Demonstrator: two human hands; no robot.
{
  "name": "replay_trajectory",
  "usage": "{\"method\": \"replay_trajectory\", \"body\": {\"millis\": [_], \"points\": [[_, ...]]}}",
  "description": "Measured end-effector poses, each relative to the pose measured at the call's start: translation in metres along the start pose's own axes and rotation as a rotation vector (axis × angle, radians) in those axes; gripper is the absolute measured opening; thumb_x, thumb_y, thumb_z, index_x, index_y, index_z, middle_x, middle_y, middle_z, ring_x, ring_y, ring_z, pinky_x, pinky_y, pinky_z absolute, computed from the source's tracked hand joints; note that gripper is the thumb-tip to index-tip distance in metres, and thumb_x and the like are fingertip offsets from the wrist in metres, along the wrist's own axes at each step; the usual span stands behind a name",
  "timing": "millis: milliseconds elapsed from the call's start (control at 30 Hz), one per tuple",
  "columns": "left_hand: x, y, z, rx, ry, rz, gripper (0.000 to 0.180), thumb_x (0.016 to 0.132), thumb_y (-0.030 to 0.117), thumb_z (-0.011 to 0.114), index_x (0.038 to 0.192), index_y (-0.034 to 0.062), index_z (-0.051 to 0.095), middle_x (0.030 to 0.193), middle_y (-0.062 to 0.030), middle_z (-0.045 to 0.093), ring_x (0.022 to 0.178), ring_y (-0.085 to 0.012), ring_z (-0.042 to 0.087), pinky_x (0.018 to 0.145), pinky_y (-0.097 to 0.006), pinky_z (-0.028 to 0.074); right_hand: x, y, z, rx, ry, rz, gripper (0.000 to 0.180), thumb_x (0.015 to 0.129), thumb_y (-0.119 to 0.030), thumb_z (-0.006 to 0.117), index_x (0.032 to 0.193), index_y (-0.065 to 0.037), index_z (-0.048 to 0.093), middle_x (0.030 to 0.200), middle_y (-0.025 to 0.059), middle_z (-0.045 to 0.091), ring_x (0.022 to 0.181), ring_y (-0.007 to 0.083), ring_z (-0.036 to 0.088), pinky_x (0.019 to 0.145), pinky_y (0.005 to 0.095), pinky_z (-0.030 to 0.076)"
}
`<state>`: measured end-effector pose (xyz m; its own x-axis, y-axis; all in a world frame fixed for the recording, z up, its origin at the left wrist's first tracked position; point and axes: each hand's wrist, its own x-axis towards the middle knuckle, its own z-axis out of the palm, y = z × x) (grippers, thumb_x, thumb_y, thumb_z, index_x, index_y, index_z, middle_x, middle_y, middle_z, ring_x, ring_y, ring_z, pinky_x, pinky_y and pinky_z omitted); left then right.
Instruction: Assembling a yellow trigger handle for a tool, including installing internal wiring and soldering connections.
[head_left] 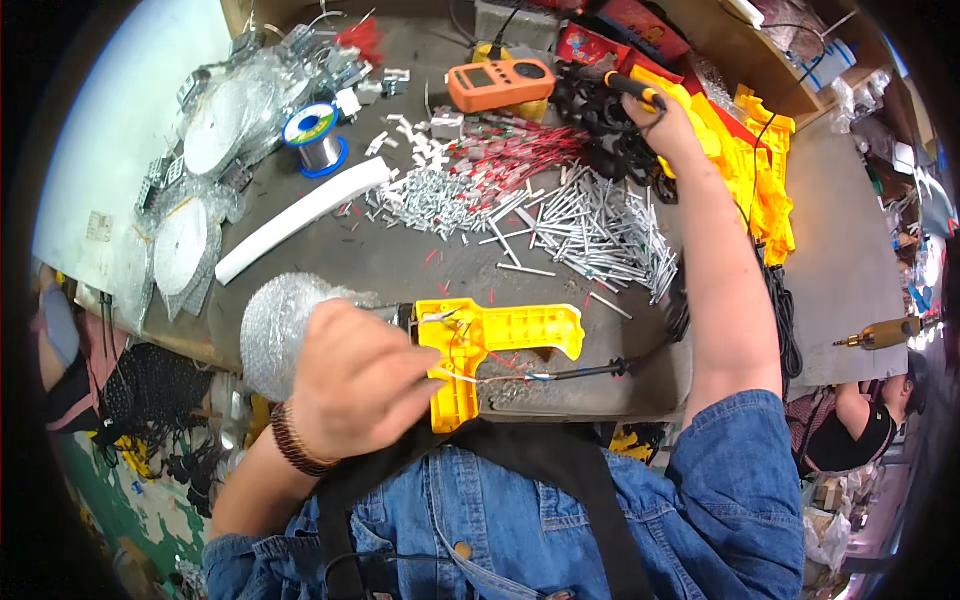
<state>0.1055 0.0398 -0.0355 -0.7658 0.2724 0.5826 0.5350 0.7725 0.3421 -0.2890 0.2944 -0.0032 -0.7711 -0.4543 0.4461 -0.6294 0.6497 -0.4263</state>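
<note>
A yellow pistol-shaped plastic housing half (460, 335) lies with its hollow side up at the table's near edge, red and white wires inside it. Over its left part is my left hand (355, 385), with thumb and fingers pinched on a thin wire (458, 376). That wire joins a black cord (590, 371) running off to the right. Left of the housing sits a round part in bubble wrap (275, 335). At the far right, my right hand (668, 125) is closed around the black-and-yellow handle of a soldering iron (632, 88). Its tip is hard to make out among dark parts.
Loose screws (430, 200), metal rods (610, 235) and red wires (510, 150) cover the middle. Behind them sits an orange meter (500, 84). A solder spool (318, 150), white tube (300, 220) and wrapped discs (215, 130) lie left; yellow housings (770, 190) are piled right.
</note>
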Motion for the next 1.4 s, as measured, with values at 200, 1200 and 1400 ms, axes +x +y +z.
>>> {"method": "replay_trajectory", "body": {"millis": [200, 1200, 1400], "points": [[0.003, 0.007, 0.026, 0.146, -0.071, -0.027, 0.025, 0.068, 0.018, 0.075, 0.093, 0.0155, 0.071, 0.082, 0.0014, 0.056, 0.076, -0.0191, 0.054, 0.074, -0.037, 0.04, -0.138, -0.116, -0.042, 0.372, -0.924, 0.15, 0.014, 0.08, -0.018, 0.077, 0.08, -0.004, 0.073, 0.073, 0.0066, 0.068, 0.068, 0.0131, 0.065, 0.063, 0.0293, 0.051], [-0.001, 0.003, 0.037, -0.004, 0.079, -0.077, 0.015, 0.066, 0.017, 0.076, 0.08, 0.0142, 0.07, 0.083, -0.0007, 0.057, 0.077, -0.0228, 0.054, 0.074, -0.039, 0.039, -0.205, -0.169, 0.005, 0.483, -0.612, -0.196, 0.015, 0.079, -0.015, 0.079, 0.088, -0.004, 0.074, 0.069, 0.0081, 0.062, 0.059, 0.0219, 0.06, 0.055, 0.0319, 0.045], [-0.002, 0.003, 0.039, 0.004, 0.087, -0.092, 0.015, 0.066, 0.017, 0.076, 0.079, 0.0138, 0.07, 0.083, -0.0004, 0.057, 0.076, -0.0227, 0.054, 0.073, -0.039, 0.039, -0.211, -0.175, 0.01, 0.457, -0.536, -0.198, 0.014, 0.076, -0.014, 0.079, 0.081, -0.004, 0.071, 0.068, 0.0071, 0.061, 0.055, 0.0193, 0.057, 0.05, 0.0307, 0.043]]}}
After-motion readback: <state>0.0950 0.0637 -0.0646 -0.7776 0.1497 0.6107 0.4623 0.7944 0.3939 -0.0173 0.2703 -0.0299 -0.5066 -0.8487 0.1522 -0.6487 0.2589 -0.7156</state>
